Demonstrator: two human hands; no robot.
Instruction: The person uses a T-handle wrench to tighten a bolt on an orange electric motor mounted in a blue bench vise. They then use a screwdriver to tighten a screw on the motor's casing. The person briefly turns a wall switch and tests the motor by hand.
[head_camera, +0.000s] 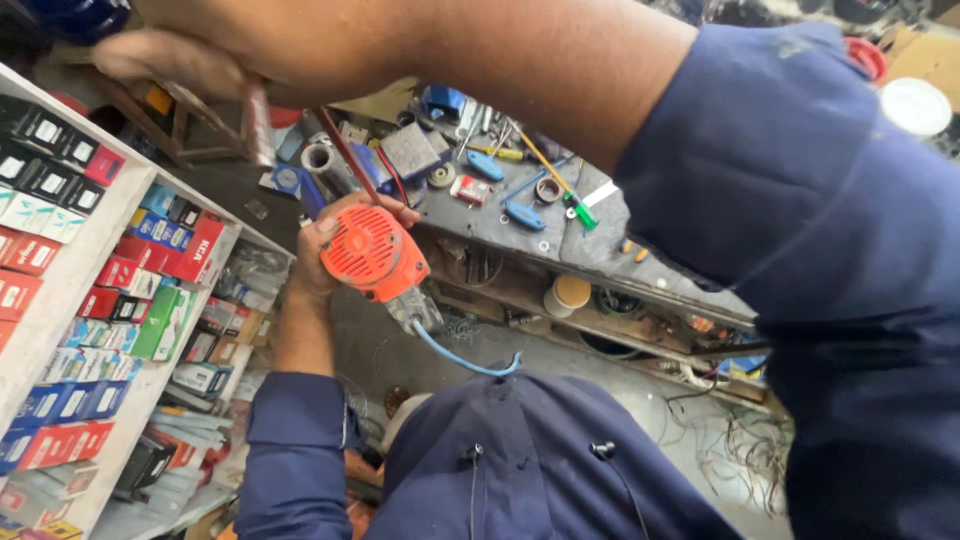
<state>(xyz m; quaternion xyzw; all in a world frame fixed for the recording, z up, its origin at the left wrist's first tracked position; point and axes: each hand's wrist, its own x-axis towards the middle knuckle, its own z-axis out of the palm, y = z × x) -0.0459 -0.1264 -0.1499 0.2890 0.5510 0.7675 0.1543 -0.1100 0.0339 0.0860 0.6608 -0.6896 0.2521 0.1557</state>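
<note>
Left hand (335, 245), centre-left of frame, grips an orange power tool (373, 252): fingers wrapped around the ribbed orange housing, thumb on the near side, fingertips curling over the far edge. The tool sits just left of frame centre, tilted, its grey cable boot pointing down-right; a light blue cable (465, 362) leaves the boot and loops toward the navy shirt (540, 460) at bottom centre. Left forearm rises from a navy sleeve at lower left. Right arm crosses the top of the frame; right hand (175, 60) is at upper left, fingers pressed together and closed around a thin metal bar (258, 125) that hangs below the hand, against a rusty metal frame (165, 135). Exact finger placement on the bar is partly hidden, can't tell more. A thin dark red rod (350, 160) runs diagonally from near the bar down to the top of the tool. Workbench (600, 245) runs from upper centre down to the right, cluttered: blue-handled tools (522, 214), a green-handled screwdriver (578, 210), a yellow-handled screwdriver (505, 153), a grey metal block (410, 150), washers and rings. A round tin with a tan lid (570, 294) sits on the shelf under the bench. White shelving (60, 290) along the left edge holds rows of small red, blue, green and black boxes. Loose wires (735, 445) lie on the floor at lower right.
</note>
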